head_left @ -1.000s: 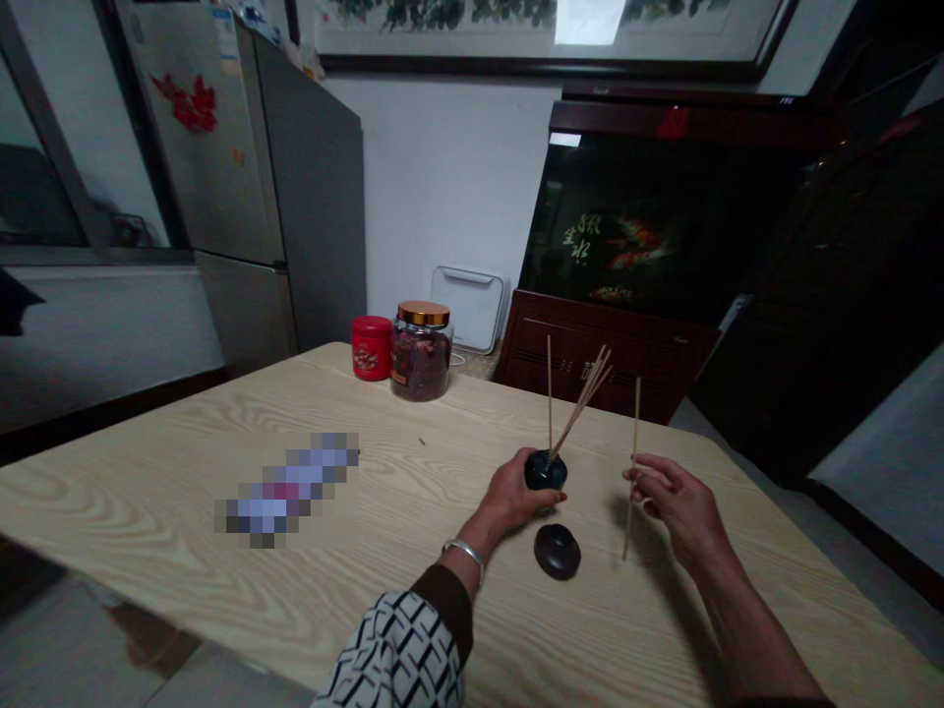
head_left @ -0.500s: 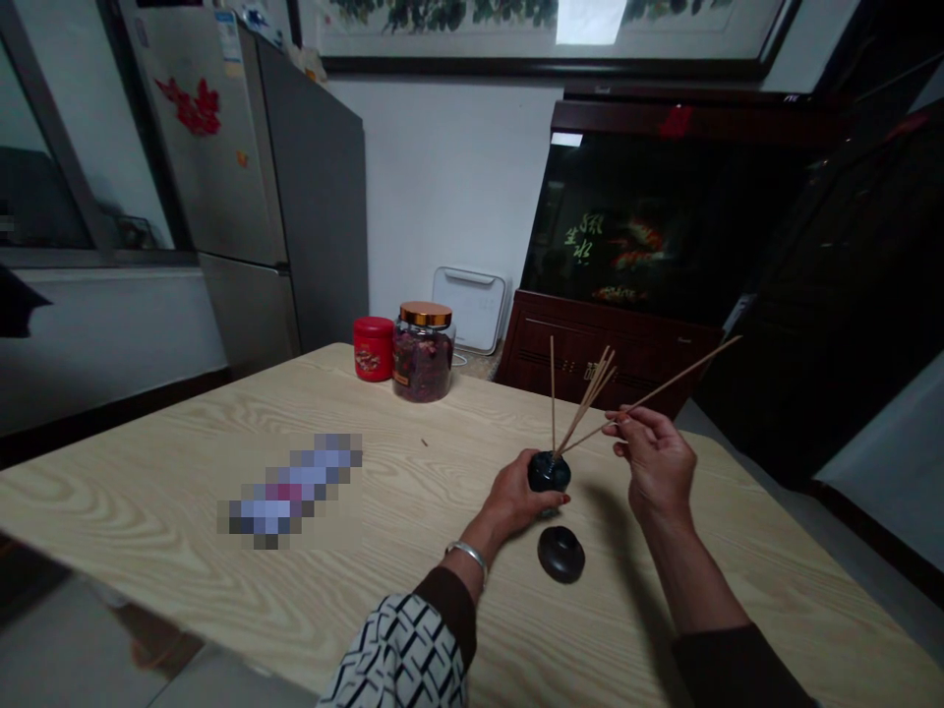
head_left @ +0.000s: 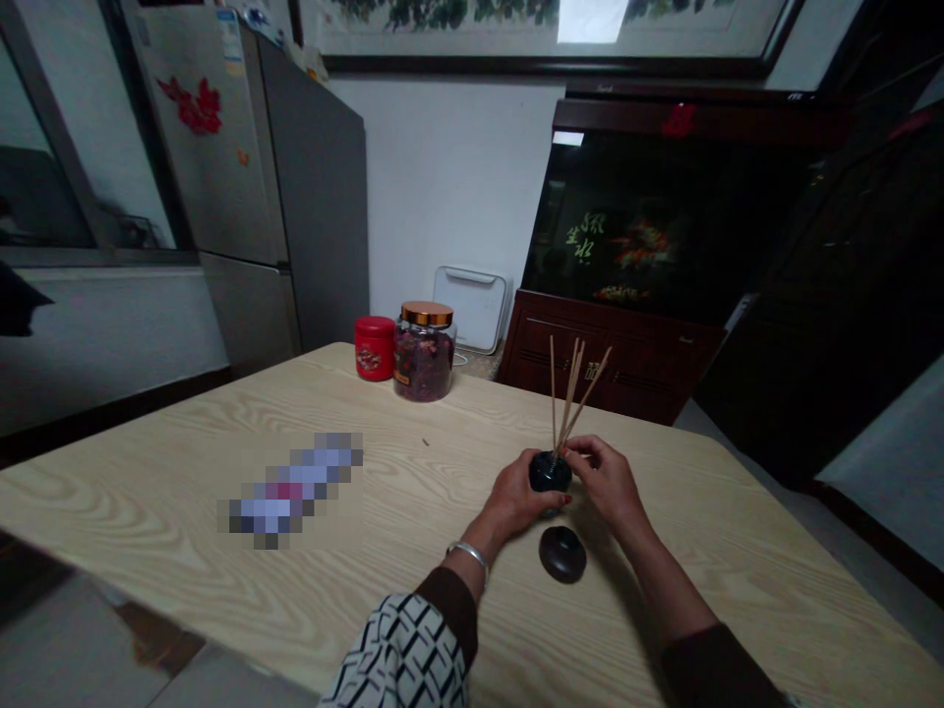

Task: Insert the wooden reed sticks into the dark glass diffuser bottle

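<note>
My left hand [head_left: 514, 497] is wrapped round a small dark glass diffuser bottle [head_left: 547, 472] that stands upright on the table. Several thin reed sticks [head_left: 574, 383] fan up out of its mouth, one nearly vertical and the others leaning right. At the bottle's neck, my right hand [head_left: 605, 479] pinches with thumb and forefinger at the base of the right-leaning reed sticks; the exact grip is partly hidden. In front of the bottle lies a dark round lid [head_left: 562, 555] with a ring-shaped top.
Near the far edge of the wood-grain table [head_left: 413, 511] stand a red canister [head_left: 375, 349] and a jar of dried flowers [head_left: 423, 354] with a copper-coloured lid. A blurred-out item [head_left: 295, 492] lies on the left. A tiny dark scrap [head_left: 426, 442] rests mid-table.
My right hand has come down and left to the bottle's mouth. The long reed stick it held out to the right no longer sticks out there. The reeds have shifted; my left hand stays put.
</note>
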A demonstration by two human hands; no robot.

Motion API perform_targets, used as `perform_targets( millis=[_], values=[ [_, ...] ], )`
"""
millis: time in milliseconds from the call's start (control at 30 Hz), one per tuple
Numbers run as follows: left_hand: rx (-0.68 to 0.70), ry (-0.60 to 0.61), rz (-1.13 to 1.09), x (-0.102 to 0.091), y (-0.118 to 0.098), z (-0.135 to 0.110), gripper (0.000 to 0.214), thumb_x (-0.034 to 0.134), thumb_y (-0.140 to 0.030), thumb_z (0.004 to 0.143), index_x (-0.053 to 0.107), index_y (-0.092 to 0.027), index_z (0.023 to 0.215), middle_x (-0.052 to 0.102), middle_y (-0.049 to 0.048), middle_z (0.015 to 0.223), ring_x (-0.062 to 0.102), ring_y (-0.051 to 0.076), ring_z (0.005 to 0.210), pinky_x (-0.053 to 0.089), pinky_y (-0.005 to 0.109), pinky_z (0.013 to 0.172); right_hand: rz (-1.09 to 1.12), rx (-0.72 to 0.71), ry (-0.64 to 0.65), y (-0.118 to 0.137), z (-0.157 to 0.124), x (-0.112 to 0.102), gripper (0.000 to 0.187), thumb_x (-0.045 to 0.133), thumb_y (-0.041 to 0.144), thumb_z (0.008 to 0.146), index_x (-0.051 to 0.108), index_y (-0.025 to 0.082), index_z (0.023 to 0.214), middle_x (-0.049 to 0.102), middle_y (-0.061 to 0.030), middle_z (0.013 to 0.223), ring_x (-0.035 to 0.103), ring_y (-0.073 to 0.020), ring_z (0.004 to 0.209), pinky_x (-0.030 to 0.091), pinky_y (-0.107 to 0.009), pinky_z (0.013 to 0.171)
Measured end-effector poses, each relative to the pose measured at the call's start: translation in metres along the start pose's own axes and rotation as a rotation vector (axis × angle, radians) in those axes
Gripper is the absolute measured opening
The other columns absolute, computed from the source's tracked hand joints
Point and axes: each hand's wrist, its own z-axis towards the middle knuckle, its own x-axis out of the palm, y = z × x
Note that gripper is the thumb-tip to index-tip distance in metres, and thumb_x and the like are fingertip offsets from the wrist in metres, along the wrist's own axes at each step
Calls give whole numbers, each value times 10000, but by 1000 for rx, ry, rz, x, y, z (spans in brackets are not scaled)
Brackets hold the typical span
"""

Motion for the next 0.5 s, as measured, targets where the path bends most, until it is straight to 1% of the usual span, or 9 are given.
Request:
perform_targets(
  millis=[167,267,367,500],
  values=[
    [26,-2,7,1,3,0,650,844,-361,605,587,-179,1174,687,65,1035,628,230,943,485,328,840,-66,12,31,-13,-16,-11,290,587,454,829,662,180,887,696,-72,885,619,-211,780,464,-342,738],
    [30,1,7,1,4,1,657,845,-379,607,584,-181,1176,690,66,1033,632,229,941,487,322,832,-65,31,40,-20,-26,-15,330,585,483,832,650,178,940,689,-88,937,617,-221,833,467,-349,775],
    [22,5,-1,1,5,1,654,836,-374,620,579,-183,1190,692,63,1035,633,229,945,489,323,835,-66,56,42,-26,-34,-15,387,605,505,817,633,177,1019,680,-99,965,626,-235,883,475,-357,802],
    [35,13,-18,2,5,1,641,829,-347,626,576,-182,1191,688,61,1058,628,229,969,488,316,839,-73,72,66,-34,-39,-11,418,614,508,807,622,185,1073,672,-110,1027,636,-249,922,486,-378,825]
  ],
)
